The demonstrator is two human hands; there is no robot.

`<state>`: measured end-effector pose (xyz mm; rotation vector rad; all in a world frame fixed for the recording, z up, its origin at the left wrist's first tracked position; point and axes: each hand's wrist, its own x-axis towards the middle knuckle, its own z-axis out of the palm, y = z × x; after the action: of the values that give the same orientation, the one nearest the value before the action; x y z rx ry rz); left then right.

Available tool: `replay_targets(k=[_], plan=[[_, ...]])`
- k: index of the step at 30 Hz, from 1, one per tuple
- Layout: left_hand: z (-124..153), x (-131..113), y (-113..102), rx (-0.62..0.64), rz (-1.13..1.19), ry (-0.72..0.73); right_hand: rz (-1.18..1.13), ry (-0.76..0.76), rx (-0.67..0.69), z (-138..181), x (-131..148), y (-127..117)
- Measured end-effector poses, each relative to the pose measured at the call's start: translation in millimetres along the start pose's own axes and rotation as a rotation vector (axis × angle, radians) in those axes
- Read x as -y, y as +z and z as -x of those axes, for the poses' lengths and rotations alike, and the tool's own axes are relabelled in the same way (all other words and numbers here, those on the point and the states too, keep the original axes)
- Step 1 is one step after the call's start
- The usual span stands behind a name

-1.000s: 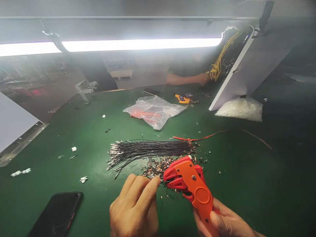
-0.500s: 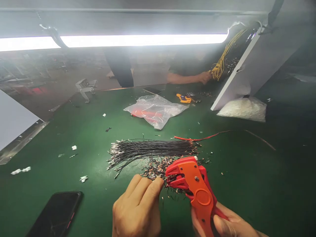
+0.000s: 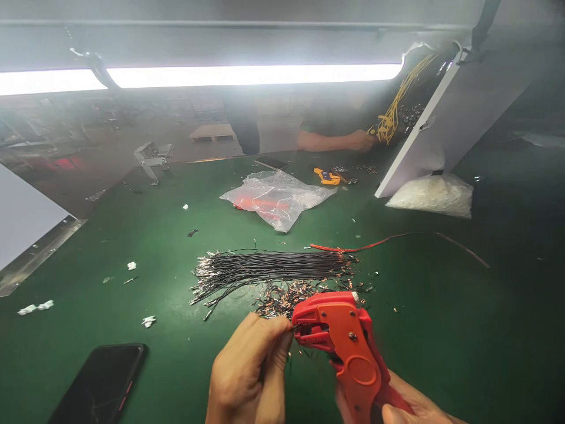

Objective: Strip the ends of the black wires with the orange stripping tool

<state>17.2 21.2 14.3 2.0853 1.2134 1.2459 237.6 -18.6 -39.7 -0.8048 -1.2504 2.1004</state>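
My right hand point(image 3: 401, 400) is wrapped round the handles of a red and orange wire stripper point(image 3: 355, 359), its jaws turned to the left. Close by those jaws, my left hand point(image 3: 251, 368) pinches a thin black wire point(image 3: 295, 328) between thumb and fingers; most of the wire is hidden by the hand. Just beyond the tool lies a heap of short black and copper-coloured wire scraps point(image 3: 282, 298). Behind the scraps, a bundle of black wires point(image 3: 273, 266) is laid lengthwise, with silvery terminals at its left end and copper-coloured tips at its right.
A phone point(image 3: 99, 383) lies at the front left. Farther back are a clear plastic bag point(image 3: 286, 203) with something red inside, a yellow tool point(image 3: 327, 176), a red wire point(image 3: 348, 249) and a filled bag point(image 3: 435, 197). Across the table shows another person's arm point(image 3: 331, 141) near yellow wires.
The wire stripper has dropped slightly towards me. My left hand has turned, showing its thumb side, and shifted a little right. In the background, a dark standing figure has moved right.
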Motion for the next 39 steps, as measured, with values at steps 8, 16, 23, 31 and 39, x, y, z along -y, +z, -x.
replay_targets(k=[8, 16, 23, 31, 39], plan=[[5, 1, 6, -0.065, 0.052, -0.100, 0.000, -0.009, -0.035, 1, 8, 1], [14, -1, 18, -0.197, -0.034, -0.113, 0.011, -0.038, -0.003, 0, 3, 0], [10, 0, 14, -0.133, -0.027, -0.031, 0.011, -0.065, 0.015, 0, -2, -2], [6, 2, 8, -0.088, -0.054, 0.036, 0.025, -0.034, -0.028, -1, -4, 0], [3, 9, -7, 0.064, -0.354, 0.293, 0.065, 0.083, -0.127, 7, 16, 11]])
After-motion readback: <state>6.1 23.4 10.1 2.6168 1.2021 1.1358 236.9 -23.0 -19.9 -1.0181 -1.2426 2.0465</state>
